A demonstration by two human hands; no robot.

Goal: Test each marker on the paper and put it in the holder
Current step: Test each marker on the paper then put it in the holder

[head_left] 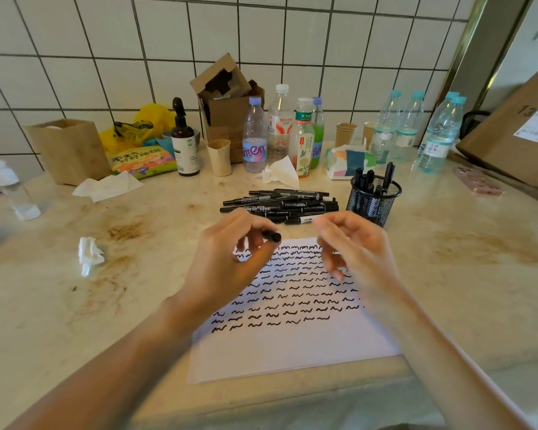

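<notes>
Left hand [230, 259] pinches a black marker piece [272, 236], likely a cap, above the paper [292, 346]. Right hand [351, 246] has its fingers curled; cannot tell whether they hold the marker body. Untested markers [280, 204] are piled just beyond the sheet, with the mesh holder [374, 201] beside them, part filled. Risk: an uncapped tip drying or smearing the rows; a tested marker dropped back into the pile.
</notes>
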